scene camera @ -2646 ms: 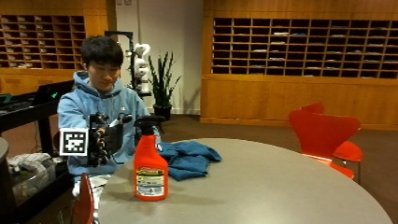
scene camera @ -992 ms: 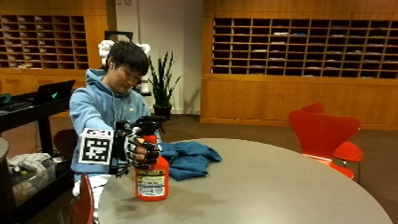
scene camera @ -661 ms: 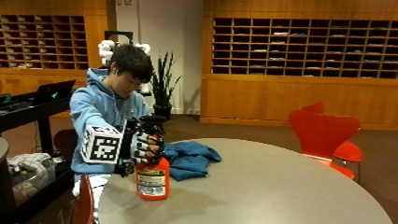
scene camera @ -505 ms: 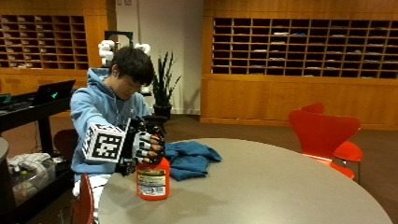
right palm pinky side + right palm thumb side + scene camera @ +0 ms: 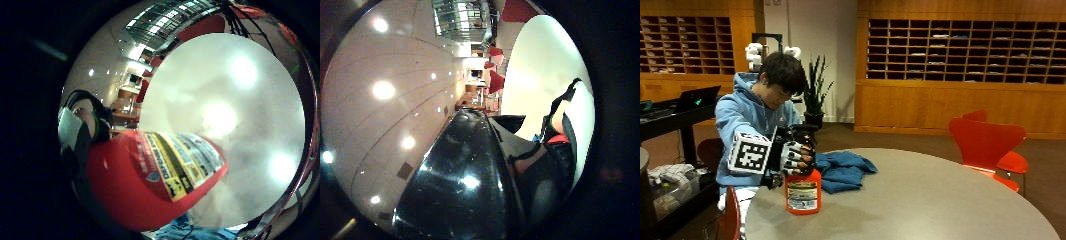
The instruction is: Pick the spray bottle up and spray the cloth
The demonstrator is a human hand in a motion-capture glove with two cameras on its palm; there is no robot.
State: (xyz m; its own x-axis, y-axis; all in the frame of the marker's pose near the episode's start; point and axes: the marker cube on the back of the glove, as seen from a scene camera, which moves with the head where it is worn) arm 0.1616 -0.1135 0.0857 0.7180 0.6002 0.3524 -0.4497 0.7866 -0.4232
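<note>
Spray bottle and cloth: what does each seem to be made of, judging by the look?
Spray bottle: apparently smooth, glossy orange-red plastic with a printed paper or film label; its body catches highlights in the little finger side palm view. Its top is hidden by the gloved right hand that grips it.
Cloth: soft blue fabric, matte, lying rumpled in folds; the weave cannot be told.

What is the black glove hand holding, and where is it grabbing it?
The gloved right hand holds the orange spray bottle at its top, fingers curled around the neck and spray head.
</note>
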